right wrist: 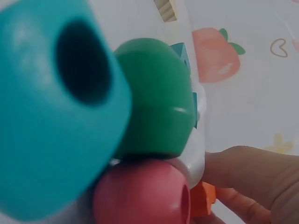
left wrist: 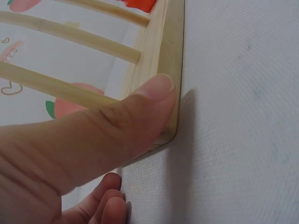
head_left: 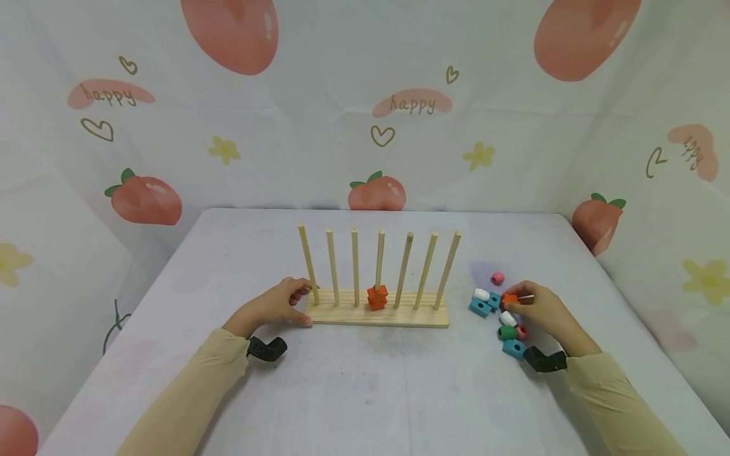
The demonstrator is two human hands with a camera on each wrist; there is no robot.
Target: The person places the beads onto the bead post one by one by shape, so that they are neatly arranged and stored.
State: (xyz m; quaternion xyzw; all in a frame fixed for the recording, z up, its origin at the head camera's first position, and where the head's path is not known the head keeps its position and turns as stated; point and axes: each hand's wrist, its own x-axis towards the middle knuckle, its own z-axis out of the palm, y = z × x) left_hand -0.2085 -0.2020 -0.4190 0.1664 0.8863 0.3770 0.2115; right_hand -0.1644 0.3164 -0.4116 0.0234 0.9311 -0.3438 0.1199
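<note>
A wooden peg board (head_left: 342,315) with several upright pegs stands in the middle of the table. An orange star-shaped bead (head_left: 377,297) sits at the foot of the middle peg. At the board's left end, my left hand (head_left: 278,304) grips the base, thumb (left wrist: 145,102) along its front edge; the far fingers are partly hidden. To the right, my right hand (head_left: 538,310) pinches an orange bead (head_left: 509,300) among loose beads. Close to that hand are a green bead (right wrist: 154,100), a pink bead (right wrist: 140,193) and a teal bead (right wrist: 37,140).
Around the right hand lie a teal block bead (head_left: 480,308), a white bead (head_left: 481,294) and, farther back, a pink bead (head_left: 497,278). A printed cloth (head_left: 319,139) hangs behind the table (head_left: 365,392). A thin green cord (head_left: 116,326) shows at the left.
</note>
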